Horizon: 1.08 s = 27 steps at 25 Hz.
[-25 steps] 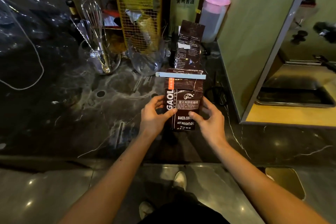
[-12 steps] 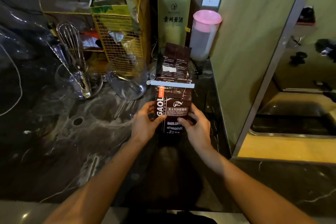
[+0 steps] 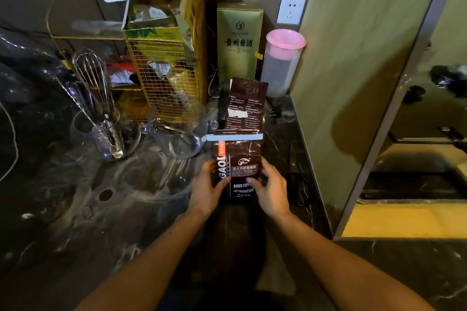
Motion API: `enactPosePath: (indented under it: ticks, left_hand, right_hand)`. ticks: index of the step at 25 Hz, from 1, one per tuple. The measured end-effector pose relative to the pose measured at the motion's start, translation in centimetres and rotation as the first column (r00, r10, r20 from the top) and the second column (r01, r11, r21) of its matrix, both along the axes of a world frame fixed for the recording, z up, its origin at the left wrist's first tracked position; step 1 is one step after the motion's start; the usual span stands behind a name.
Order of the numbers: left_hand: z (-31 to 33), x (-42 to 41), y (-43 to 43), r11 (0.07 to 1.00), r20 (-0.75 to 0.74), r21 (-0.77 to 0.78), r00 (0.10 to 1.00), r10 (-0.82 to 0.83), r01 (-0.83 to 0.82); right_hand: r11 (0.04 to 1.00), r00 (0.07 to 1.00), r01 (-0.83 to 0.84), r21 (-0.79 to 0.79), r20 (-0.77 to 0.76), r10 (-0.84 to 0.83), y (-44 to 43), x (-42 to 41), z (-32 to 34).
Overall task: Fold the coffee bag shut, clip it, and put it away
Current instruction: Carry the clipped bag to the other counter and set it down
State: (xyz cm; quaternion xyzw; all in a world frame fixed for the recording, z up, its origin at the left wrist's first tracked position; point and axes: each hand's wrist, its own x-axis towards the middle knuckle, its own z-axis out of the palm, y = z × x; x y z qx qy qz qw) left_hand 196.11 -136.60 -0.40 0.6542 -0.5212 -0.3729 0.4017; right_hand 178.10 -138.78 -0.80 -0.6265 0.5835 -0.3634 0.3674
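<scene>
A dark brown coffee bag (image 3: 241, 156) stands upright on the black marble counter (image 3: 75, 209). A pale blue bar clip (image 3: 233, 137) runs across it, and the bag's folded top flap sticks up above the clip. My left hand (image 3: 206, 188) grips the bag's lower left side, thumb on the front. On the lower right side my right hand (image 3: 270, 188) holds it the same way.
Behind the bag stand a green box (image 3: 240, 40) and a pink-lidded plastic jug (image 3: 281, 63). To the left are a glass bowl (image 3: 177, 131), a whisk in a glass holder (image 3: 101, 108) and a yellow wire rack (image 3: 166, 63). A green panel (image 3: 353, 83) walls off the right.
Both hands have carried the clipped bag farther back on the counter, closer to the green box and the jug. The camera view has tilted up and forward.
</scene>
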Motion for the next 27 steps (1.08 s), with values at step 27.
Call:
enactPosePath:
  ticks: [27]
  left_hand:
    - [-0.4, -1.0, -3.1, 0.998, 0.150, -0.009, 0.987, -0.057, 0.059]
  right_hand:
    - [0.985, 0.999, 0.015, 0.171, -0.037, -0.009, -2.1, -0.2, -0.3]
